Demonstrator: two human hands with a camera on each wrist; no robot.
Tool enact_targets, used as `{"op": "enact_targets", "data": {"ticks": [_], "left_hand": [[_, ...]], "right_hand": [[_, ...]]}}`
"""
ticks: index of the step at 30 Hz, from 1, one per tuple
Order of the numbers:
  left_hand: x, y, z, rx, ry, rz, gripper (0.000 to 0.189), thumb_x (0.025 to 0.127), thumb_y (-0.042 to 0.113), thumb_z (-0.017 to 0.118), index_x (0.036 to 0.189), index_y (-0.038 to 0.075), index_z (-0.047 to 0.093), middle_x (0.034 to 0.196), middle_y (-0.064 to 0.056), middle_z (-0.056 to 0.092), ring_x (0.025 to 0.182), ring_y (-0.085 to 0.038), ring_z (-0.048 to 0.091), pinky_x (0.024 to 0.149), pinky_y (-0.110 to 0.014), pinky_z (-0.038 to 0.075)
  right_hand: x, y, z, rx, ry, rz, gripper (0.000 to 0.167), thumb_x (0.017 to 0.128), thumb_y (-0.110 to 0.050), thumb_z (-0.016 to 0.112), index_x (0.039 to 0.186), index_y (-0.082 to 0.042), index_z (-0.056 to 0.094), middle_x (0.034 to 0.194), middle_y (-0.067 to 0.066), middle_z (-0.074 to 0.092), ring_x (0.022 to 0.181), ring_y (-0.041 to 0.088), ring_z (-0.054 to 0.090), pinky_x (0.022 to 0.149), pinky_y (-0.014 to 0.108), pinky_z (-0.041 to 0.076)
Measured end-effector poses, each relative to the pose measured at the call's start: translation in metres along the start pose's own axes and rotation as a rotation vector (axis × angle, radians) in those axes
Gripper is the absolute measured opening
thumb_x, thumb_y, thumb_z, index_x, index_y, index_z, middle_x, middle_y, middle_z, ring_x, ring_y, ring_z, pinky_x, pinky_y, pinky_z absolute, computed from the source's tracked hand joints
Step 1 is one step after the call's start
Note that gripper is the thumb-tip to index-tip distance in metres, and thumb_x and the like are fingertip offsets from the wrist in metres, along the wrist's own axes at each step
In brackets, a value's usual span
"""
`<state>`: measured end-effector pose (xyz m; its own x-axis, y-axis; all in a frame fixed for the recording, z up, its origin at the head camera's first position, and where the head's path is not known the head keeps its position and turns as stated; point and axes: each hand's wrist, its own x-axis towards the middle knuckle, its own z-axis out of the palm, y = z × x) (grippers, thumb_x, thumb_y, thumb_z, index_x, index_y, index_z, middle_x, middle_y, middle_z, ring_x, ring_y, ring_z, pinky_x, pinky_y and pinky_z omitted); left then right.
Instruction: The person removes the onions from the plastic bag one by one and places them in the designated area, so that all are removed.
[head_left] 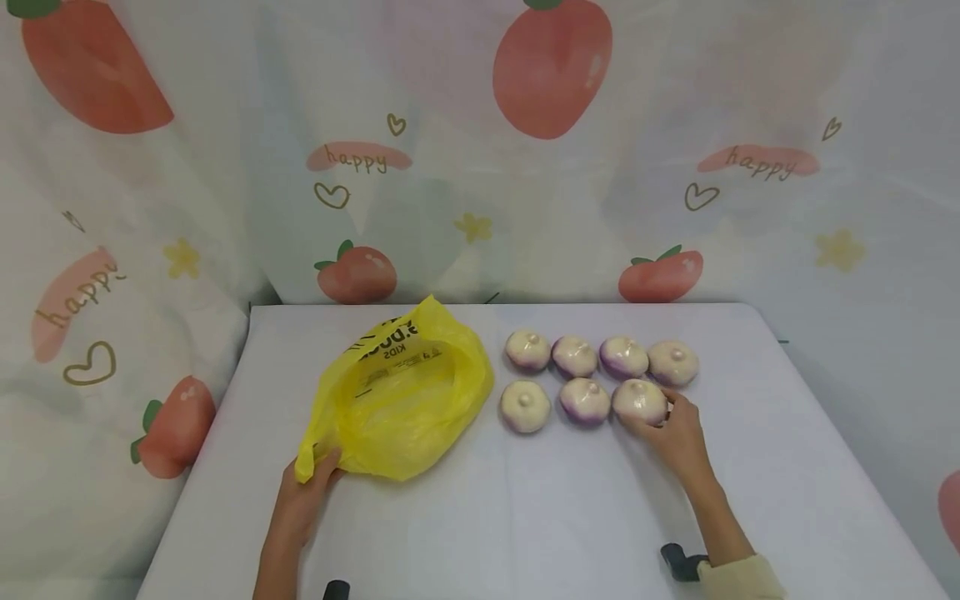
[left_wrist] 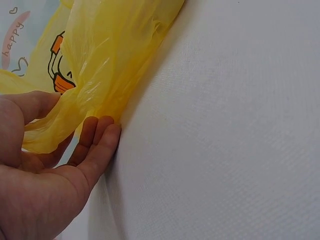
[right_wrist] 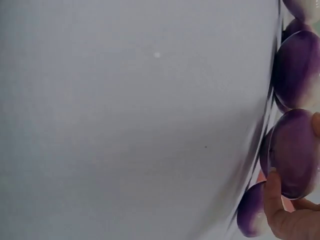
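Note:
A yellow plastic bag (head_left: 397, 454) with dark lettering lies with its mouth open on the left half of the table. At its near left corner my left hand (head_left: 306, 493) holds the plastic, thumb and fingers about a gathered fold (left_wrist: 55, 125) in the left wrist view. To the right, several purple-and-white turnips stand in two rows. My right hand (head_left: 681, 435) grips the rightmost turnip (head_left: 637, 398) of the near row from its right side. In the right wrist view, thumb and fingers lie on opposite sides of that turnip's purple body (right_wrist: 292, 150).
Beside the gripped turnip stands another near-row turnip (head_left: 584, 400), and a far-row turnip (head_left: 672, 362) sits just behind. The white table (head_left: 510, 525) ends at a patterned curtain (head_left: 450, 150). Dark wrist-camera parts (head_left: 682, 563) show near the right forearm.

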<state>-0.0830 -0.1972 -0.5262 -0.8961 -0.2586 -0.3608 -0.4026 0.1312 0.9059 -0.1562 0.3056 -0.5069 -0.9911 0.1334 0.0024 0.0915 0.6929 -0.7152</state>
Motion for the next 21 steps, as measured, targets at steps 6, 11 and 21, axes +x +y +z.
{"op": "enact_targets", "data": {"ticks": [6,11,21], "left_hand": [[0.001,0.001,0.001,-0.011,-0.007,0.0,0.061,0.093,0.033,0.059,0.139,0.002,0.034,0.128,-0.015,0.045,0.111,-0.024,0.047,0.086,-0.019,0.043],[0.003,0.001,0.002,-0.016,-0.014,0.0,0.063,0.092,0.036,0.059,0.139,0.004,0.034,0.128,-0.014,0.045,0.111,-0.023,0.047,0.087,-0.022,0.044],[0.004,0.002,-0.002,0.063,-0.041,0.001,0.083,0.087,0.05,0.062,0.145,0.005,0.024,0.139,-0.016,0.036,0.124,-0.028,0.036,0.105,-0.044,0.029]], "right_hand": [[-0.001,0.01,0.002,0.015,-0.01,-0.035,0.082,0.085,-0.03,0.071,0.132,0.022,0.028,0.122,0.042,0.041,0.106,0.049,0.047,0.085,0.054,0.042],[-0.004,0.017,-0.001,-0.026,-0.074,-0.002,0.087,0.087,-0.036,0.068,0.134,0.022,0.024,0.126,0.044,0.037,0.115,0.054,0.038,0.093,0.06,0.034],[-0.008,0.026,-0.007,-0.061,-0.107,0.002,0.095,0.087,-0.041,0.065,0.137,0.021,0.015,0.129,0.045,0.033,0.117,0.055,0.036,0.094,0.061,0.032]]}}
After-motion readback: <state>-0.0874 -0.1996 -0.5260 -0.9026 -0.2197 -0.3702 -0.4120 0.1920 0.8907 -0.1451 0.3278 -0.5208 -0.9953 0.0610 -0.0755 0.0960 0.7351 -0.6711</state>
